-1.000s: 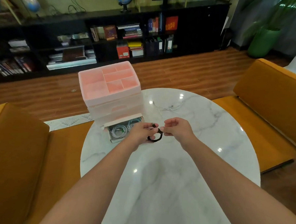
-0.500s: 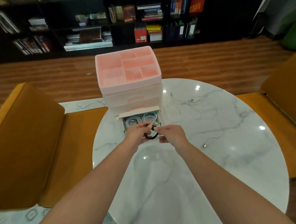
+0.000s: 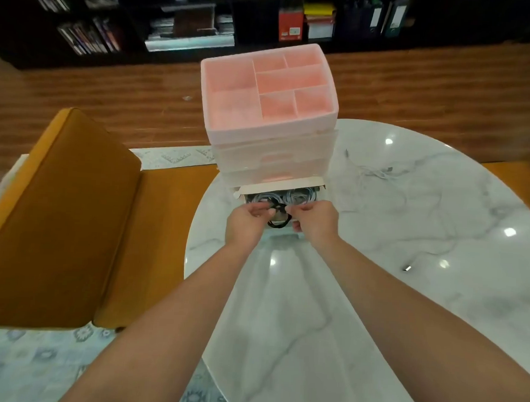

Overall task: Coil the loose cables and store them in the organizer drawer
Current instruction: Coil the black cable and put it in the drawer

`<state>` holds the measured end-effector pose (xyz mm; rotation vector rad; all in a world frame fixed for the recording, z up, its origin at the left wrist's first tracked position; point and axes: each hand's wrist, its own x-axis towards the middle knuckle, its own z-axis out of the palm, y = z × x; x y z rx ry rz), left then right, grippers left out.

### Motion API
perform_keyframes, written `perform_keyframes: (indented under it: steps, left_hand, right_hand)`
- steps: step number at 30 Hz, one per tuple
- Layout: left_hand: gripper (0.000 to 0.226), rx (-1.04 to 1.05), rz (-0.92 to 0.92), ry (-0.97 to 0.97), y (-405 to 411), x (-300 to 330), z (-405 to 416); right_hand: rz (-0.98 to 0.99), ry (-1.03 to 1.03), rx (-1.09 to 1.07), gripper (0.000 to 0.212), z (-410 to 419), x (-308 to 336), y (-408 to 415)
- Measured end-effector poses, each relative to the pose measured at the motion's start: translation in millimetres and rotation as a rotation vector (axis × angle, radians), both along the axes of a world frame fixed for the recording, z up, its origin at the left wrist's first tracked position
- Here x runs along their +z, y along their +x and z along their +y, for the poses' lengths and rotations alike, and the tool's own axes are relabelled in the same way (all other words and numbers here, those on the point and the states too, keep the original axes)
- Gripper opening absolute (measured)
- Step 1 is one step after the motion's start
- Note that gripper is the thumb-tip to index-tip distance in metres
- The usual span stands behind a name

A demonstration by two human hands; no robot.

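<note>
Moved: both hands came closer to the drawer (image 3: 284,192).
Hands: left hand (image 3: 246,224) and right hand (image 3: 315,219) pinch the black coil (image 3: 277,220).
Risk: coil may spring loose if let go early.

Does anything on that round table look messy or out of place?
Yes: a loose white cable sprawls uncoiled on the marble table right of the organizer, while others sit coiled in the open drawer. Both hands hold a coiled black cable.

Coiled blk cable (image 3: 277,220) over open btm drawer (image 3: 284,192) w/ white coils (image 3: 297,197).
</note>
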<state>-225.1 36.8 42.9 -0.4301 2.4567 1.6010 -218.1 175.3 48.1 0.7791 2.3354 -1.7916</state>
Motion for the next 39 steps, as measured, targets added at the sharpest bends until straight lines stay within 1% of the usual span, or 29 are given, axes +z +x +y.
perform_keyframes:
  steps: [3,5,7,8,10,13,16,18,23,28,33,36,38,39]
  left_hand:
    - [0.035,-0.037,0.035,-0.163,-3,-6,1]
    - [0.037,-0.073,0.105,-0.370,-5,-15,2]
    - [0.039,-0.117,0.153,-0.579,-6,-23,2]
    - [0.041,-0.133,0.166,-0.646,-6,-25,2]
    - [0.043,-0.162,0.193,-0.720,-6,-28,4]
    - [0.040,-0.204,0.218,-0.786,-8,-31,8]
    - [0.037,-0.232,0.236,-0.849,-10,-33,12]
    - [0.036,-0.223,0.241,-0.864,-12,-32,14]
    - [0.036,-0.163,0.234,-0.778,-14,-31,19]
    - [0.037,-0.181,0.218,-0.771,-16,-31,20]
    - [0.038,-0.214,0.179,-0.752,-13,-29,23]
    - [0.035,-0.176,0.198,-0.709,-8,-22,28]
    - [0.032,-0.168,0.220,-0.675,-3,-18,34]
    - [0.031,-0.177,0.233,-0.661,1,-16,38]
  right_hand:
    - [0.010,0.042,-0.047,0.019,-3,-11,-11]
    - [0.011,0.061,-0.076,0.022,-6,-16,-18]
    - [0.013,0.097,-0.077,0.019,-9,-22,-27]
    - [0.010,0.128,-0.069,0.017,-10,-23,-30]
    - [-0.007,0.198,-0.052,0.015,-11,-22,-35]
    - [-0.017,0.298,-0.049,0.018,-9,-25,-39]
    - [-0.007,0.342,-0.044,0.021,-8,-32,-41]
    - [0.012,0.336,-0.032,0.020,-6,-35,-42]
    - [0.016,0.318,0.007,0.018,-1,-37,-43]
    - [-0.004,0.372,0.039,0.017,2,-37,-44]
    - [0.081,0.262,0.061,0.022,11,-30,-36]
    - [0.128,0.163,-0.007,0.019,20,-25,-26]
    - [0.133,0.072,-0.062,0.015,27,-22,-17]
    - [0.131,0.058,-0.083,0.014,34,-21,-11]
